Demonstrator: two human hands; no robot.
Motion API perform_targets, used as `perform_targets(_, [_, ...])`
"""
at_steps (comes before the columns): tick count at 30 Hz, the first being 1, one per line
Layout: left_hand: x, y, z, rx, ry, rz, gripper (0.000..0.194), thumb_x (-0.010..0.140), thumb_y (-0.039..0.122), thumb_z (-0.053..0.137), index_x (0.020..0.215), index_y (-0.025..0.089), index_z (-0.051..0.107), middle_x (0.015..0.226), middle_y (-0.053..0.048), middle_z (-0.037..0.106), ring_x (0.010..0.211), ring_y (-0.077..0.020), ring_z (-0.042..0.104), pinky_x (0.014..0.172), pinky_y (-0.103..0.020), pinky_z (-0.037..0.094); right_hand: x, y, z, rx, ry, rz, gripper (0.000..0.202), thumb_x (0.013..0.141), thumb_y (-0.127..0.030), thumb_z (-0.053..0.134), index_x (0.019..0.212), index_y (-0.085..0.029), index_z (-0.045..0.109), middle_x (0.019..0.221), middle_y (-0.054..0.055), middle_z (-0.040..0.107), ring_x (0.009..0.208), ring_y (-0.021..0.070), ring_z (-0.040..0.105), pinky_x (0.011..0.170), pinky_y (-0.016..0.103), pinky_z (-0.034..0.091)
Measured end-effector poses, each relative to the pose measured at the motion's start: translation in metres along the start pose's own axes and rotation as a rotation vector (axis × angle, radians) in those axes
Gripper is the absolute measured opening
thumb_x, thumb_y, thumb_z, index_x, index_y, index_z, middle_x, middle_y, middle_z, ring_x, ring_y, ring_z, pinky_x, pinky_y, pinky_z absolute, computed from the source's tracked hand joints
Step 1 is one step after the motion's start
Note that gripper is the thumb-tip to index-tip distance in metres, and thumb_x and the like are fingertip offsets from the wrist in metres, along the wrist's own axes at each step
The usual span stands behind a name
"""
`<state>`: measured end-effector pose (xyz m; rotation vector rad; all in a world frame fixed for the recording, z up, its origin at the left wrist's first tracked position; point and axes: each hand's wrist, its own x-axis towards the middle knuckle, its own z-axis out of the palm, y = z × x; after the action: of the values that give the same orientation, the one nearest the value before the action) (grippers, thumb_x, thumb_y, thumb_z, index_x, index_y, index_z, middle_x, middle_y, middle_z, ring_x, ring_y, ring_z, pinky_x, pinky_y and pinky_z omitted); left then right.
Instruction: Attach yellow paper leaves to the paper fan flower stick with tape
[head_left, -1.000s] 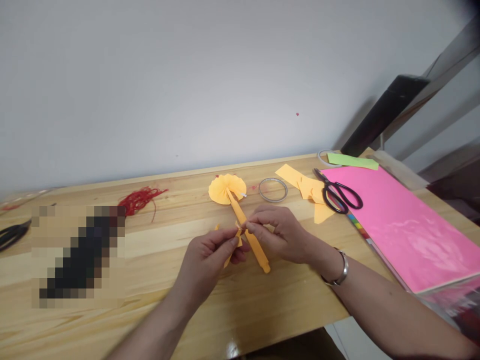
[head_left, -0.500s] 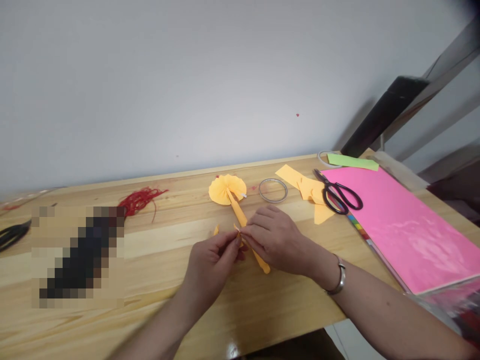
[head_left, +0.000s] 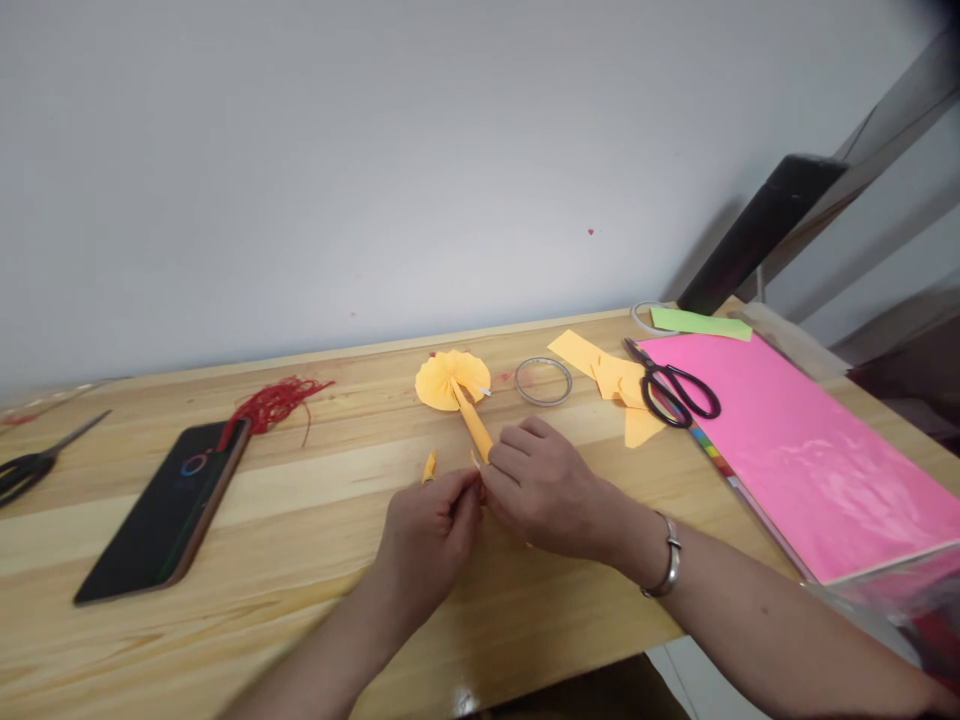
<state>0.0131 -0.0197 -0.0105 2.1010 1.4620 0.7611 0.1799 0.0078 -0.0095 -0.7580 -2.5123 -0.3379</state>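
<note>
A pleated orange paper rosette (head_left: 442, 382) lies on the table with a rolled orange paper tube (head_left: 474, 424) running from its middle toward me. My right hand (head_left: 536, 490) is over the lower part of this tube, fingers curled and closed, covering most of its near end. Against it, my left hand (head_left: 435, 520) is closed in a pinch on a small piece of orange paper, one tip (head_left: 429, 466) of which sticks out behind the knuckles. The fingertips of both hands meet, and a small pale-edged bit shows there. What exactly the right fingertips grip is hidden.
Black-handled scissors (head_left: 681, 392) rest across orange paper scraps (head_left: 600, 365) and a pink paper pack (head_left: 817, 450). Nearby are a ring bangle (head_left: 544, 382) and a green strip (head_left: 701, 323). Left: a phone (head_left: 161, 510), red threads (head_left: 281, 402) and another pair of scissors (head_left: 37, 468).
My right hand has turned and closed further over the tube, hiding its near end. The fingertips of both hands are pressed closer together. The rosette stays in place.
</note>
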Motion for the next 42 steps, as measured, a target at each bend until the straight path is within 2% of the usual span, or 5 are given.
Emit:
perform_targets(14, [-0.001, -0.003, 0.001, -0.155, 0.044, -0.027, 0.020, 0.084, 0.020, 0.048, 0.078, 0.019, 0.067, 0.057, 0.003, 0.066, 0.051, -0.0112, 0.062, 0.052, -0.019, 0.045, 0.001, 0.006, 0.001, 0.148, 0.072, 0.101, 0.019, 0.081, -0.015, 0.047, 0.062, -0.016, 0.051, 0.063, 0.001, 0.054, 0.063, 0.0137, 0.041, 0.061, 0.029, 0.029])
perform_targets(27, [-0.001, -0.003, 0.000, -0.208, 0.060, -0.050, 0.022, 0.083, 0.021, 0.049, 0.086, 0.018, 0.071, 0.059, 0.002, 0.068, 0.051, -0.0118, 0.065, 0.052, -0.019, 0.048, 0.001, 0.008, -0.002, 0.179, 0.083, 0.122, 0.019, 0.083, -0.017, 0.047, 0.065, -0.016, 0.054, 0.063, 0.002, 0.055, 0.063, 0.0136, 0.043, 0.063, 0.028, 0.032])
perform_targets(32, [-0.001, -0.003, 0.001, -0.261, 0.047, -0.124, 0.023, 0.082, 0.023, 0.051, 0.093, 0.019, 0.071, 0.061, 0.002, 0.070, 0.053, -0.0127, 0.066, 0.055, -0.021, 0.051, 0.002, 0.010, -0.005, 0.276, 0.050, 0.168, 0.017, 0.082, -0.017, 0.047, 0.070, -0.015, 0.059, 0.066, 0.004, 0.058, 0.067, 0.0150, 0.048, 0.064, 0.030, 0.036])
perform_targets(37, [-0.001, 0.002, -0.001, -0.334, 0.044, -0.189, 0.021, 0.080, 0.024, 0.054, 0.089, 0.019, 0.073, 0.057, 0.003, 0.069, 0.052, -0.0121, 0.065, 0.052, -0.019, 0.050, 0.002, 0.011, -0.009, 0.424, 0.021, 0.205, 0.014, 0.078, -0.016, 0.049, 0.079, -0.013, 0.063, 0.070, 0.005, 0.061, 0.069, 0.0159, 0.052, 0.067, 0.031, 0.040])
perform_targets(42, [0.001, 0.005, -0.004, -0.486, 0.006, -0.288, 0.020, 0.078, 0.025, 0.056, 0.087, 0.020, 0.073, 0.059, 0.002, 0.069, 0.052, -0.0113, 0.064, 0.052, -0.018, 0.051, 0.002, 0.011, -0.009, 0.549, 0.011, 0.267, 0.012, 0.079, -0.016, 0.050, 0.076, -0.015, 0.062, 0.070, 0.004, 0.061, 0.068, 0.0152, 0.052, 0.067, 0.031, 0.041])
